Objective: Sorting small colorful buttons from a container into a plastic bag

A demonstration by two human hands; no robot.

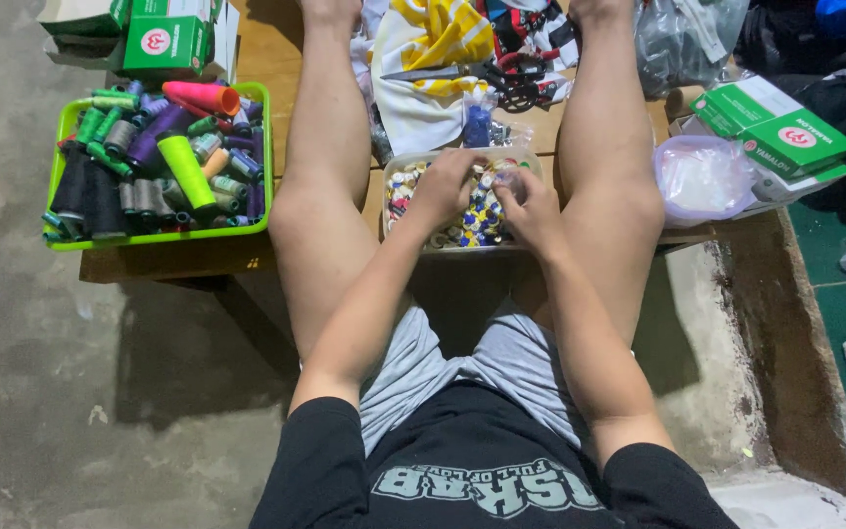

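Nearest the head camera is a black shirt (482, 480) and grey shorts (472, 372) of a seated person, bare legs stretched forward on either side of a clear tub (462, 240). That tub, full of small spools or bobbins in white, blue, yellow and red, sits on a low wooden table (178, 260), between the knees at its near edge.

Both hands are in the tub. The left hand (446, 186) lies palm down over the tub's left half, fingers curled into the bobbins; whether it grips one I cannot tell. The right hand (531, 211) sits over the tub's right half, its fingertips pinched together at a small pale piece near the far rim; what that piece is cannot be made out.

Left of the tub, past the left leg, stands a green tray (264, 157) packed with thread cones in green, purple, black, grey, pink and orange. Beyond the tray are green and white boxes (164, 39). Just behind the tub lies a small bag (479, 122) with something blue inside, and beyond that scissors (482, 73) resting on yellow and white cloth (423, 59). Right of the tub, past the right leg, is a round lidded container (702, 176), touching more green cartons (780, 132). The legs hem the tub in on both sides, standing between it and the tray and container.
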